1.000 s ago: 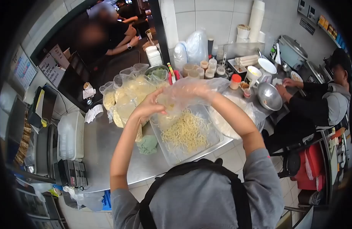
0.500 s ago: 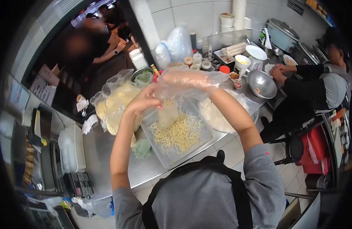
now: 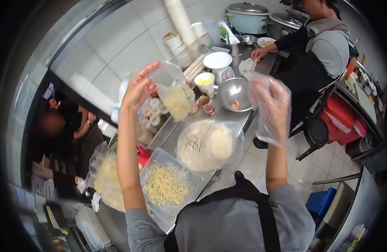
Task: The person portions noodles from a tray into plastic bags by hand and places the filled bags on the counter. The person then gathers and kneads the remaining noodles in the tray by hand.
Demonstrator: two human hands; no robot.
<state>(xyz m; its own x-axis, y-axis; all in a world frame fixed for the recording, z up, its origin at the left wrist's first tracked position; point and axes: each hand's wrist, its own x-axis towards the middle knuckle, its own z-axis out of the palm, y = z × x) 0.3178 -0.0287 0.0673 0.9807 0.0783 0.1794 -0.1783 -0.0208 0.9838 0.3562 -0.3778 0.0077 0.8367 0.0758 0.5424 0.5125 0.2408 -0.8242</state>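
My left hand (image 3: 139,86) is raised over the counter, gripping the rim of a clear plastic bag (image 3: 165,73). Pale noodles (image 3: 178,100) lie in the bottom of this hanging bag. To the right, my right hand (image 3: 272,98) is up beside the metal bowl, covered by a loose clear plastic sleeve or bag (image 3: 271,130); its fingers are blurred under the plastic. Below my left hand, a clear tray (image 3: 196,172) holds a heap of loose yellow noodles (image 3: 166,185). A round plastic-wrapped pack with dark writing (image 3: 192,145) lies beside the tray.
A metal bowl (image 3: 235,90) with small pieces inside stands near the counter's edge. Behind are a scale (image 3: 223,74), a white cup (image 3: 204,82) and several sauce jars (image 3: 151,119). At right, a co-worker (image 3: 327,50) handles something on the counter.
My view has swung right. My hands have moved apart: the left lifts the noodle bag away from the tray, while the plastic-covered right hand has gone right towards the metal bowl.
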